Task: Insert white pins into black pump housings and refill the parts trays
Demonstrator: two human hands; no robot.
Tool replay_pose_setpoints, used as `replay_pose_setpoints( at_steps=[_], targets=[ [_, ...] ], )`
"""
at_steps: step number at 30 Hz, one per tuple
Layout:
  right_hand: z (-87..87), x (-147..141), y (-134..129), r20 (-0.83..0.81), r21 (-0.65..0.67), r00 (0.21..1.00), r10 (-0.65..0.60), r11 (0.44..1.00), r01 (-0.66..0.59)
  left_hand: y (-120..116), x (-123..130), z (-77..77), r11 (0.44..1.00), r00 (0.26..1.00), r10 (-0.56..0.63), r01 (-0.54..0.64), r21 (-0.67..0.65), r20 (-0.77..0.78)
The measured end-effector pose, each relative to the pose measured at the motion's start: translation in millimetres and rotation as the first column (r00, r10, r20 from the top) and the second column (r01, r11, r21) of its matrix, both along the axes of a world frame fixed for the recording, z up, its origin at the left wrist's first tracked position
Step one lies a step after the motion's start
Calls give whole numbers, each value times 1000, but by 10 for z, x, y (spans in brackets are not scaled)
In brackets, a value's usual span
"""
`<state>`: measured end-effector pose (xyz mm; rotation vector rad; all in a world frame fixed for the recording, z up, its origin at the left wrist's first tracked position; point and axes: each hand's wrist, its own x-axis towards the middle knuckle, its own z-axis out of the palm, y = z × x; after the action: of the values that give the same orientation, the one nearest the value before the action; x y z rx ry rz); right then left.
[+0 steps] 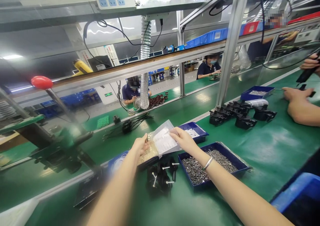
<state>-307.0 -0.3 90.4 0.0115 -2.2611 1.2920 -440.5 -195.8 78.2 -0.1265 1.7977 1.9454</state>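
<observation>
The right hand (183,139) has its fingers pinched on a clear plastic bag (165,143) mid-frame; the left hand (140,147) curls at its left edge, grip unclear. Below centre, black parts (160,181) and a blue tray (236,156) of metal fasteners (222,160) sit on the green worktop (272,146).

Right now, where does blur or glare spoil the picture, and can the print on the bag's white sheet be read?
Head view: blur smears the lever press at left and softens the left forearm; head view: pale glare lies on the green tabletop at right; head view: the clear plastic bag in the right hand looks sharper, but no print is legible.
</observation>
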Motion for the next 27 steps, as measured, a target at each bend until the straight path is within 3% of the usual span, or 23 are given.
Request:
replay_pose_setpoints(
  at_steps=[7, 11, 19, 27],
  targets=[
    [25, 10, -27, -29, 18, 999, 34, 999, -34, 50, 27, 64, 988, 986, -116, 102, 119, 117],
    [26, 5, -58, -57, 42, 997, 50, 998, -48, 98, -21, 35, 987, 996, -40, 26, 160, 85],
    [-27, -2, -93, -75, 74, 997, 27, 997, -22, 71, -14, -32, 989, 994, 98, -92, 112, -48],
    [6, -20, -97, -70, 88, 998, 2, 996, 4, 8, -42, -81, 993, 984, 94, -81, 88, -152]
  ],
)
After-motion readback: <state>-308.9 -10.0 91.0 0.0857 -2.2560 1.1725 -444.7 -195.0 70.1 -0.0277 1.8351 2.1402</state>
